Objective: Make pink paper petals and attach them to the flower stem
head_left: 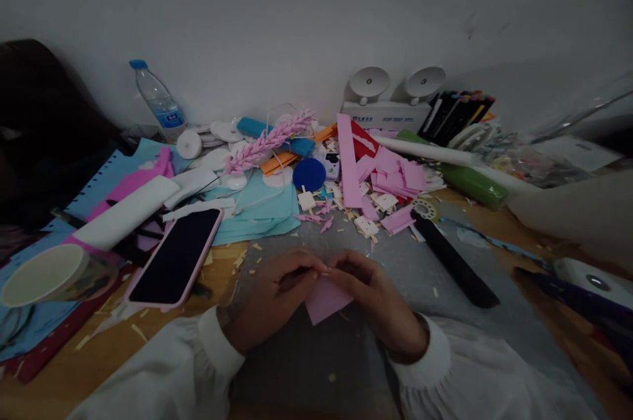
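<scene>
A small piece of pink paper [326, 301] is held between my two hands over the grey mat [316, 370]. My left hand [279, 291] pinches its upper edge from the left, fingertips pressed together. From the right, my right hand [373, 295] grips the same edge, its thumb lying along the paper. The fingertips of both hands meet at the top, so any fold there is hidden. Beyond the hands lie small twisted pink paper pieces [326, 225], a heap of pink paper pieces [398, 173] and a long pink strip [349, 163].
A phone [175, 258] and a paper cup [47, 275] stand at left, a water bottle [158, 100] behind. A pink braided paper stalk [271, 143] rests on the clutter. At right lie a black cutter-like tool [452, 258], a tape roll [425, 210] and a green roll [475, 184].
</scene>
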A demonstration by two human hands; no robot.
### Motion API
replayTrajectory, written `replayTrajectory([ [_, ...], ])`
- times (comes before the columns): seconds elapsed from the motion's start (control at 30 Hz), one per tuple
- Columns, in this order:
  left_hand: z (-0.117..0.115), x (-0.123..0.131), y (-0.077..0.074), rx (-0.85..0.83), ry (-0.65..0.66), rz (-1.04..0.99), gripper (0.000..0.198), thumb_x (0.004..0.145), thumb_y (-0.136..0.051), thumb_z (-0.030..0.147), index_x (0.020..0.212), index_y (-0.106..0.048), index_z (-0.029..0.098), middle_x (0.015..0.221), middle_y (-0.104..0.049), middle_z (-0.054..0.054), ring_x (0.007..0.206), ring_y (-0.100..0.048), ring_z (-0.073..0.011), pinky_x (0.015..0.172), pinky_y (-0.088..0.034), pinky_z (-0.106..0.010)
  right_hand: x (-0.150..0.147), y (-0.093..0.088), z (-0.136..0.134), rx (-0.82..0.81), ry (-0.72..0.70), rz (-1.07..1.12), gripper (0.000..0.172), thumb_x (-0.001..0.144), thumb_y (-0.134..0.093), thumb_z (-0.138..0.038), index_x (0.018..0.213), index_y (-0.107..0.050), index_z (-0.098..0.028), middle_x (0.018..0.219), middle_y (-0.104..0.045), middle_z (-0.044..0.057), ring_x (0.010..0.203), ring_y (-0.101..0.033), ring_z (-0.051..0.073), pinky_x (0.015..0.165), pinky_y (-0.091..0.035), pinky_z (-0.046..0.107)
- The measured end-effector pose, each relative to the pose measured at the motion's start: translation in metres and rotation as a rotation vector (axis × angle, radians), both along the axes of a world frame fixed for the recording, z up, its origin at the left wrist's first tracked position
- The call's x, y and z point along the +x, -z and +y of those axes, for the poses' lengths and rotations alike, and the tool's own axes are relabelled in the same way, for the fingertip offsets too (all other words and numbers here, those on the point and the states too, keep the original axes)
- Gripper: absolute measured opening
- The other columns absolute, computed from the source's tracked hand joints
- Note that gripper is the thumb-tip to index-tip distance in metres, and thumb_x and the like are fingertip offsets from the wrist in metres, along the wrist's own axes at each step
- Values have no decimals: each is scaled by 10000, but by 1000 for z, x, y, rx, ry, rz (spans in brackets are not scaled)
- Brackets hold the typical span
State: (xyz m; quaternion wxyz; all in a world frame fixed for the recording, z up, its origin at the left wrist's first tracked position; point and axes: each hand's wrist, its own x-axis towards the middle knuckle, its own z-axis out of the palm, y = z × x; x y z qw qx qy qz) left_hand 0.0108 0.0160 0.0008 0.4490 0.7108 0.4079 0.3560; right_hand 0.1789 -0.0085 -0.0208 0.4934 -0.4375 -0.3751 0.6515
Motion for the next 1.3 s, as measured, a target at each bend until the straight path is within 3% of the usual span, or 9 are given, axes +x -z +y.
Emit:
replayTrajectory([
  [0.23,1,0,0,44,32,53,163,833,-515,124,855,-657,201,861,-665,-22,797,-615,-164,719,-485,-256,1,-5,-1,-95,-9,51,276,699,-765,-424,757,-660,-176,668,-547,-16,585,-459,107,508,-340,215],
  [0.47,-1,-1,4,70,29,57,140,855,-517,144,897,-638,202,889,-653,-16,828,-612,-156,733,-478,-255,3,0,1,-68,-11,-14,256,692,-774,-402,796,-677,-189,726,-605,-16,621,-515,110,559,-373,230],
  [0.7,-4,5,6,-79,-64,-45,116,831,-604,245,938,-588,203,896,-625,-12,810,-600,-153,699,-488,-244,4,0,2,34,-29,-111,212,720,-762,-356,772,-648,-185,700,-604,-13,643,-539,126,588,-404,246],
  [0.8,-3,5,4,-167,-19,-66,123,832,-595,272,932,-585,200,893,-613,-12,832,-592,-159,716,-485,-249,6,-1,2,82,-16,-105,191,712,-769,-327,753,-639,-192,686,-597,-23,626,-534,117,578,-405,240],
  [0.9,-1,5,1,-211,49,-25,122,845,-563,299,869,-594,184,802,-582,-3,747,-559,-147,630,-450,-229,6,-3,3,128,2,-137,172,705,-769,-308,732,-644,-192,649,-586,-30,594,-520,109,550,-398,232],
  [1.1,0,4,1,-205,92,101,240,886,-497,356,799,-611,164,686,-545,11,639,-501,-129,545,-376,-219,7,-4,4,197,22,-205,176,709,-751,-310,712,-627,-185,620,-587,-23,561,-530,114,509,-412,223],
  [1.3,-2,2,4,-190,97,125,283,902,-479,384,816,-619,154,687,-548,10,631,-493,-127,547,-372,-223,6,-6,-1,391,101,-416,60,760,-667,-219,738,-620,-188,653,-630,1,581,-576,132,527,-458,230],
])
